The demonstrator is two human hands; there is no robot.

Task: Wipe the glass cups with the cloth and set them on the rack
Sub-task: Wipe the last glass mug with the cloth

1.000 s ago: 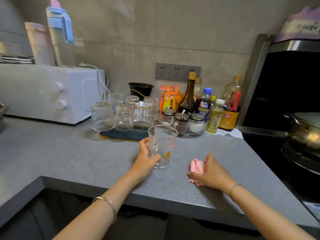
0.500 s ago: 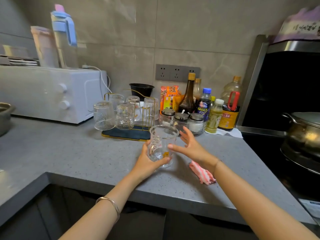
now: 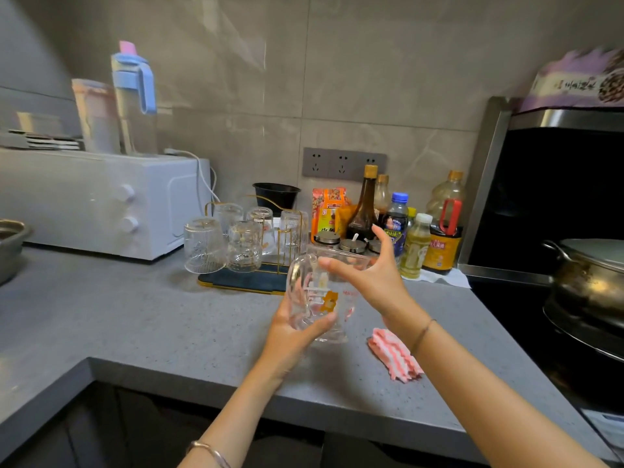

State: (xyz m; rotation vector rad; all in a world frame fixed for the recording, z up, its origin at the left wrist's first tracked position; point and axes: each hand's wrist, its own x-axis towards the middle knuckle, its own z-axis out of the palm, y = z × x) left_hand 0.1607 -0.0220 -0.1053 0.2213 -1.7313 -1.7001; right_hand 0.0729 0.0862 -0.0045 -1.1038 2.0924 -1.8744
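Note:
A clear glass cup with a handle and an orange print is lifted just above the grey counter. My left hand grips its lower part from the left. My right hand reaches to the cup's upper rim with spread fingers, the fingertips touching the glass. The pink striped cloth lies on the counter under my right forearm. Behind the cup stands the gold wire rack on a dark blue tray, with several glass cups upside down on it.
A white oven stands at the back left with jugs on top. Sauce bottles and spice jars crowd the back behind the cup. A stove with a metal pot is at the right. A metal bowl sits at the left edge.
My right hand let go of the cloth and moved up to the cup's rim. My left hand lifted the cup off the counter and tilted it slightly.

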